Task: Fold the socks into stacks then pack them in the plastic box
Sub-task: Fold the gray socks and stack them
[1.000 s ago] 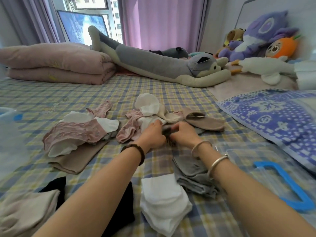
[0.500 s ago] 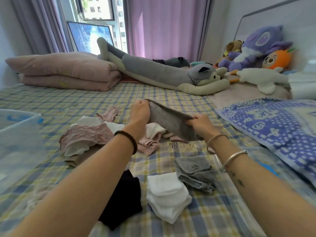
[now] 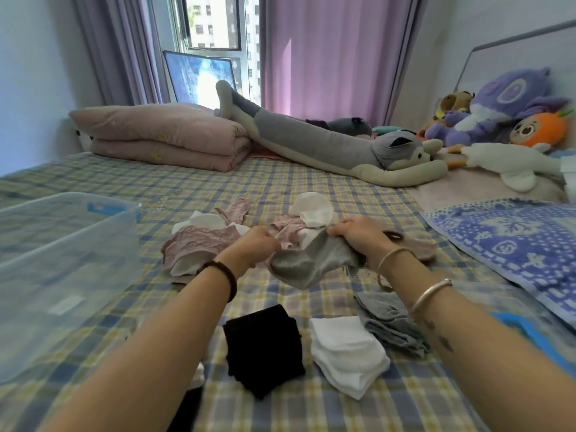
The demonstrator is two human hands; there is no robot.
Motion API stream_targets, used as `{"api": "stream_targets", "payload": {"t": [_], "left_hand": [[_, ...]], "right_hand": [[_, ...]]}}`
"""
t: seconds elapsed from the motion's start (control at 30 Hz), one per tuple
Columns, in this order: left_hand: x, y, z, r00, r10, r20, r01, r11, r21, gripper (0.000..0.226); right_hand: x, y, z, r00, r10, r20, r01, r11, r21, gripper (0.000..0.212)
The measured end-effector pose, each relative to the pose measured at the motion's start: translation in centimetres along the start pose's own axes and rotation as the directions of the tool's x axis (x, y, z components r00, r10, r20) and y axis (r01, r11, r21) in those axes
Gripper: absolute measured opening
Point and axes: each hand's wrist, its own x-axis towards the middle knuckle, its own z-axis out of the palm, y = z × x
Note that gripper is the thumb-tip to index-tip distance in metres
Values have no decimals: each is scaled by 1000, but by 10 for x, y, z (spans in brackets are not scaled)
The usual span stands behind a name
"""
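A bed [image 3: 280, 188] with a blue-and-yellow plaid sheet fills the room. At its far left lies a folded pink quilt [image 3: 162, 137]; a long grey plush cat [image 3: 327, 145] stretches across the far side. Purple curtains [image 3: 327, 57] frame a bright window [image 3: 215, 23], daylight coming through, with a framed blue picture [image 3: 199, 77] leaning below it. Stuffed toys [image 3: 498, 116] crowd the grey headboard [image 3: 523, 57] at right, near a blue patterned towel [image 3: 514, 244]. The walls are pale.

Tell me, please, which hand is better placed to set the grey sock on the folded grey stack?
Probably the right hand: it grips the grey sock, and the folded grey stack lies under its forearm.
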Motion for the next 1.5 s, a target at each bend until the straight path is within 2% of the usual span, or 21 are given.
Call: {"api": "stream_targets", "payload": {"t": [0.07, 0.13, 0.2, 0.33, 0.43, 0.5, 0.6, 0.67, 0.73, 0.77, 0.8, 0.87, 0.97, 1.07, 1.17, 1.23, 1.3, 1.37, 1.4, 1.43, 1.5], "left_hand": [[4, -6, -9, 996, 68, -50, -54, 971, 232, 11], [12, -14, -19, 991, 110, -77, -66, 899, 434, 32], [23, -26, -30, 993, 105, -60, -57, 845, 532, 51], [53, -67, -52, 993, -71, -97, 119, 702, 702, 83], [66, -94, -57, 977, -204, -65, 191, 693, 695, 97], [71, -105, -50, 985, -160, -67, 157, 659, 736, 87], [73, -101, -45, 993, -47, -110, 118, 547, 829, 73], [73, -88, -40, 992, 129, -13, -53, 496, 867, 64], [74, -75, -30, 929, 331, 165, -275, 320, 906, 44], [76, -71, -23, 899, 359, 250, -342, 219, 914, 40], [78, -69, -17, 894, 328, 306, -366, 138, 920, 40], [84, -68, -7, 916, 210, 342, -359, 47, 932, 41], [86, -67, -3, 940, 127, 317, -321, 9, 947, 42], [85, -62, -4, 946, 164, 280, -296, 76, 952, 38], [77, -50, -13, 924, 269, 272, -320, 154, 935, 32], [68, -41, -24, 906, 335, 258, -353, 262, 898, 32], [60, -33, -32, 888, 414, 200, -380, 419, 824, 38], [50, -19, -35, 845, 535, 22, -415, 629, 657, 40], [42, -9, -37, 824, 555, -113, -434, 748, 502, 39], [35, 1, -38, 822, 521, -231, -447, 841, 306, 38], [20, 17, -39, 837, 418, -352, -459, 887, -38, 37]], "right_hand": [[8, -5, 24, 997, -80, -21, 79, 996, -36, 19], [16, -5, 44, 988, -144, -48, 138, 984, -112, 25], [25, -2, 59, 989, -151, -1, 148, 973, -178, 30], [40, 12, 84, 974, -107, 200, 168, 933, -317, 51], [48, 22, 97, 962, -109, 250, 196, 915, -354, 59], [51, 26, 102, 957, -113, 268, 208, 909, -361, 57], [55, 25, 110, 938, -105, 331, 252, 861, -441, 50], [56, 20, 116, 921, -99, 377, 296, 807, -511, 43], [57, 18, 122, 903, -96, 418, 338, 758, -557, 35], [58, 18, 124, 900, -95, 426, 349, 743, -571, 32], [58, 19, 125, 901, -98, 423, 352, 735, -580, 30], [60, 22, 122, 913, -100, 396, 329, 755, -567, 27], [63, 25, 113, 927, -93, 364, 281, 814, -509, 27], [61, 26, 106, 942, -80, 326, 227, 866, -445, 26], [58, 22, 100, 954, -76, 289, 199, 884, -423, 25], [53, 15, 95, 965, -86, 247, 186, 889, -418, 30], [50, 7, 88, 975, -103, 195, 173, 905, -389, 32], [43, -3, 78, 985, -127, 118, 157, 942, -298, 22], [38, -9, 71, 988, -133, 83, 149, 963, -226, 9], [32, -13, 66, 990, -130, 50, 136, 978, -160, 7], [20, -23, 52, 992, -130, -7, 129, 989, -78, 24]]}}
